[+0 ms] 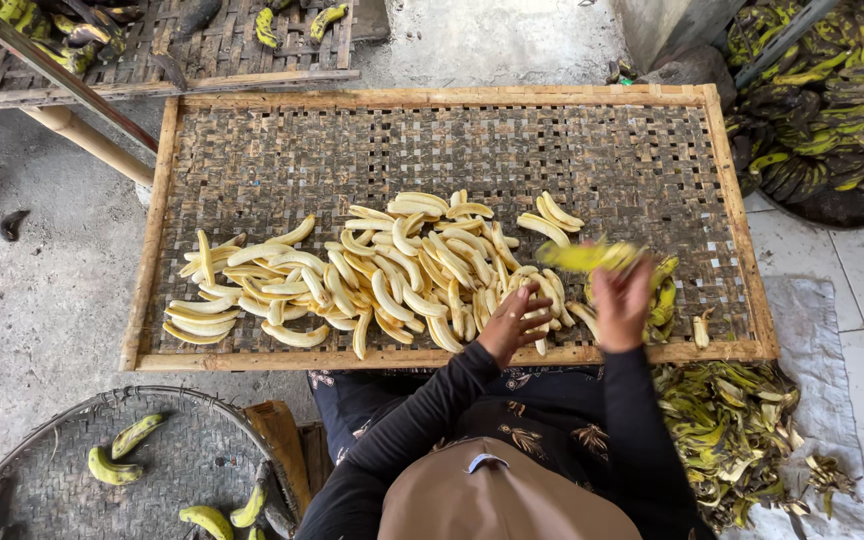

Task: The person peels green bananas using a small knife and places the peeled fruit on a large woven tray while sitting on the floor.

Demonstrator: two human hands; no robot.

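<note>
My right hand (620, 305) was raised over the near right part of the tray (452, 97). It pinched a banana (592, 256) at one end, and the banana lay almost flat above my fingers. It was yellow and blurred, so I could not tell how much peel was on it.

My left hand (512, 325) was lower, near the front rail of the tray. Its fingers were spread and curved, and they held nothing. The fingertips were just above the peeled bananas (372, 275) at the right end of the heap; I could not tell if they touched them.

The peeled bananas lay in a wide heap across the front half of the woven tray, pale and without order. The far half of the tray was bare weave. Just right of my right hand, a few unpeeled bananas (664, 295) lay on the tray.

A pile of peels (732, 430) was on the floor at my right, on a grey cloth (812, 330). At my left a round basket (42, 410) held some green-yellow bananas. At the far right, a big heap of dark unpeeled bunches (832, 100) stood by the wall.
</note>
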